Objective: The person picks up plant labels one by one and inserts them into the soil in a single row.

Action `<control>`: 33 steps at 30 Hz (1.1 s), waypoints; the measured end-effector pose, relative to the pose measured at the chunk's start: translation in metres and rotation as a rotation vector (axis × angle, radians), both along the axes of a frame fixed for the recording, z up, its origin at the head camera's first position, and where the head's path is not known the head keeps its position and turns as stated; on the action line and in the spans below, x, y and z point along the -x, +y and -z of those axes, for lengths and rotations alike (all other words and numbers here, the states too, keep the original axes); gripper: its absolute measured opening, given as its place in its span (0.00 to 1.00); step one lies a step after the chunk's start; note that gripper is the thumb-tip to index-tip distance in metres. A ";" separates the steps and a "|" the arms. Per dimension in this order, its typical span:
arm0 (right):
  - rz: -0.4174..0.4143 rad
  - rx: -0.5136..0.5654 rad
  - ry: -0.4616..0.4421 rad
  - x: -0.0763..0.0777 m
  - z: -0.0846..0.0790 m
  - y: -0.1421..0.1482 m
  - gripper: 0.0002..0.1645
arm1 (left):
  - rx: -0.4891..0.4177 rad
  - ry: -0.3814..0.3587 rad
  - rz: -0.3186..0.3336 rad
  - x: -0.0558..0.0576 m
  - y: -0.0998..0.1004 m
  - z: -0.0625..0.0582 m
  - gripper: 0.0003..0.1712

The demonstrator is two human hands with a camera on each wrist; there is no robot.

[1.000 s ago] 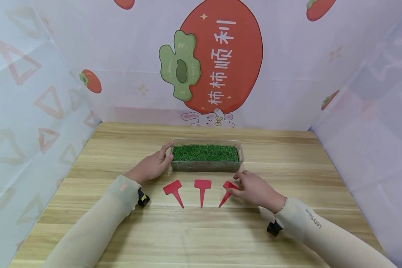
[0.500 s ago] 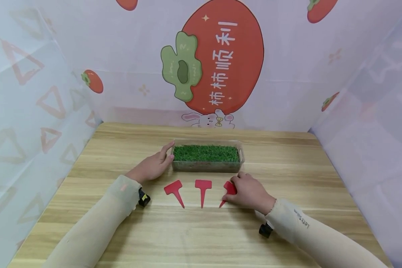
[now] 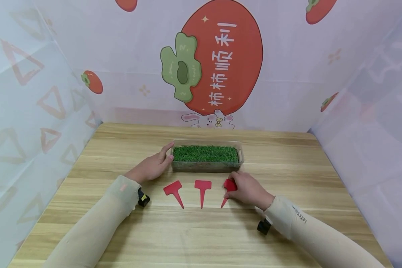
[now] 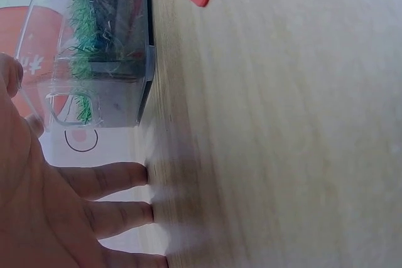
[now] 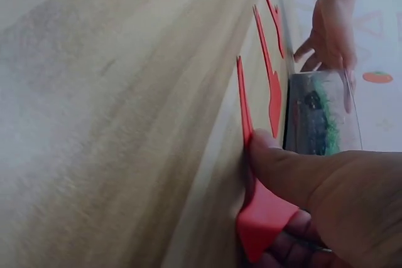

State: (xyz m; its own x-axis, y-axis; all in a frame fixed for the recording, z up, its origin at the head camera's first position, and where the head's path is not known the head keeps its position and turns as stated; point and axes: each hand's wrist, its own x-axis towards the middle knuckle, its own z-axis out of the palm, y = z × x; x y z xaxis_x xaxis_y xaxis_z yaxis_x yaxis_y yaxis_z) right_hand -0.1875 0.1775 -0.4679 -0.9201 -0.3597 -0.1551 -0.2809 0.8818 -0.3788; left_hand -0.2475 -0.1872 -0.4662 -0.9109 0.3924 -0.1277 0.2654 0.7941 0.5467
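three red tags (image 3: 202, 186), t-shaped, thin, broad-headed, narrowing to points

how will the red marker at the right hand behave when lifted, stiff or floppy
The red marker looks thin, so it's probably light. Its straight stem suggests fairly stiff material. Its flat shape makes rolling unlikely.

Surface (image 3: 201, 238): pale wood grain
Clear box (image 3: 204, 167): set toward the back
Left red marker (image 3: 174, 189): flat
Middle red marker (image 3: 202, 185): flat
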 end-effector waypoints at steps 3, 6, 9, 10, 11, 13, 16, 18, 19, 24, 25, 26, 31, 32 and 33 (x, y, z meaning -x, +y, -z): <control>-0.010 0.029 0.025 -0.001 0.001 -0.001 0.32 | -0.002 0.002 -0.008 0.000 0.000 0.000 0.37; -0.037 0.055 0.068 -0.003 0.002 0.001 0.31 | 0.001 0.006 -0.008 0.001 0.000 0.001 0.37; -0.085 0.084 0.126 -0.004 0.002 0.004 0.31 | -0.001 0.008 -0.009 0.001 0.000 0.002 0.37; -0.104 0.089 0.152 -0.004 0.001 0.005 0.30 | -0.001 0.008 -0.010 0.001 0.000 0.002 0.37; -0.122 0.094 0.175 -0.005 0.000 0.005 0.29 | -0.002 0.009 -0.011 0.001 0.000 0.002 0.37; -0.160 0.111 0.219 -0.006 -0.005 0.006 0.26 | -0.003 0.009 -0.012 0.000 0.000 0.002 0.37; -0.193 0.129 0.269 -0.007 -0.016 0.007 0.23 | -0.005 0.010 -0.013 0.000 0.000 0.002 0.37; -0.206 0.146 0.286 -0.007 -0.023 0.007 0.25 | -0.006 0.009 -0.014 0.000 0.000 0.001 0.36; -0.209 0.148 0.293 -0.007 -0.027 0.007 0.26 | -0.006 0.009 -0.015 0.000 0.000 0.001 0.36; -0.260 0.169 0.345 -0.005 -0.038 0.008 0.27 | -0.006 0.000 -0.020 -0.001 0.000 0.001 0.37; -0.273 0.174 0.357 -0.004 -0.039 0.009 0.27 | -0.006 -0.001 -0.020 -0.001 0.000 0.001 0.37; -0.283 0.182 0.370 -0.003 -0.040 0.009 0.26 | -0.007 -0.002 -0.020 -0.001 0.000 0.001 0.37; -0.305 0.213 0.415 0.002 -0.050 0.010 0.24 | -0.010 0.002 -0.015 -0.001 0.000 0.003 0.37; -0.303 0.218 0.420 0.004 -0.053 0.010 0.24 | -0.011 0.004 -0.014 -0.001 0.000 0.004 0.37; -0.303 0.225 0.421 0.005 -0.056 0.010 0.24 | -0.013 0.005 -0.014 -0.001 0.000 0.004 0.37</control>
